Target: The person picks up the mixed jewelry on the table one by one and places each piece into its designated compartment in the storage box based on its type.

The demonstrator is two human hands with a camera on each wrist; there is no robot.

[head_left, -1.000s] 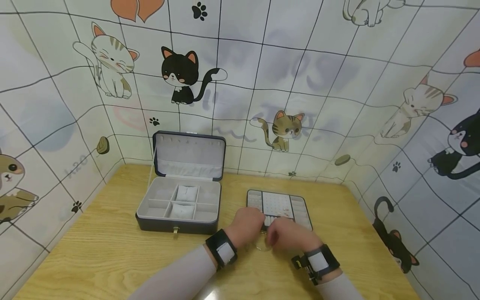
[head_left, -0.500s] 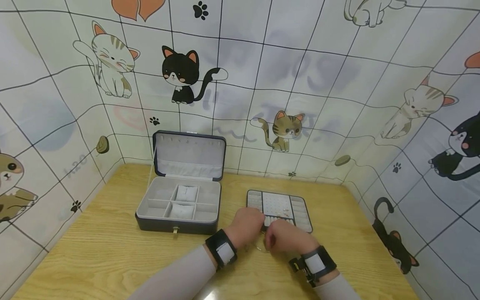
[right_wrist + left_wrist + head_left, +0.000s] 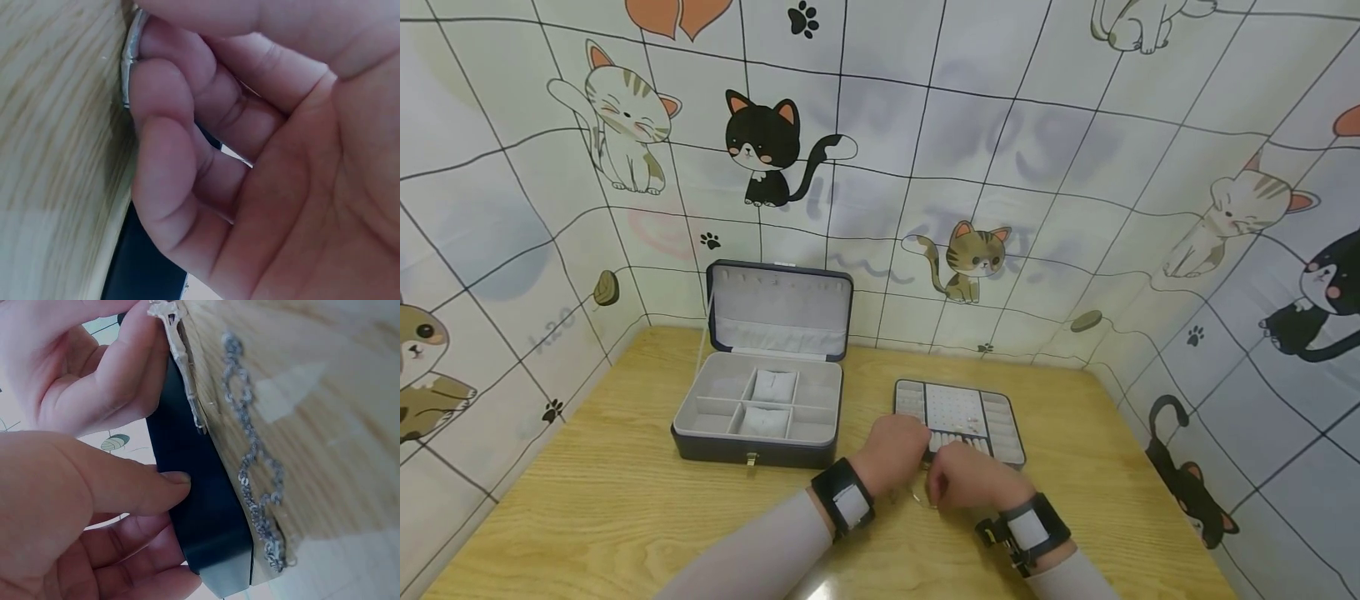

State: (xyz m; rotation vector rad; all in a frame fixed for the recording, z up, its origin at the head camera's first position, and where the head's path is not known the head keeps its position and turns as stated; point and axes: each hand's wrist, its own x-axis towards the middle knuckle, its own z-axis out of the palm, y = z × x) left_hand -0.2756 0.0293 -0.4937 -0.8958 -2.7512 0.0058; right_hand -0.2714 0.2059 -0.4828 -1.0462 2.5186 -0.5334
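Observation:
My left hand (image 3: 891, 450) grips the near left edge of a dark-rimmed jewelry tray (image 3: 955, 407). In the left wrist view its thumb lies on the tray's dark side (image 3: 206, 506), with fingers curled on the far side. My right hand (image 3: 973, 477), just right of it at the tray's near edge, pinches a thin silver bracelet (image 3: 181, 362). In the head view the bracelet shows as a thin loop between the hands. The right wrist view shows curled fingers with a sliver of the bracelet (image 3: 129, 69) at their tips. A silver chain (image 3: 250, 434) lies near the tray.
An open dark jewelry box (image 3: 756, 454) stands left of the hands, lid raised, with two white cushions (image 3: 772, 386) in its compartments. Small items sit on the tray's dotted panel. A cat-patterned cloth (image 3: 880, 200) hangs behind the wooden table (image 3: 587, 492).
My right hand has shifted slightly left and toward me, still pinching the bracelet. The left hand and tray stay in place.

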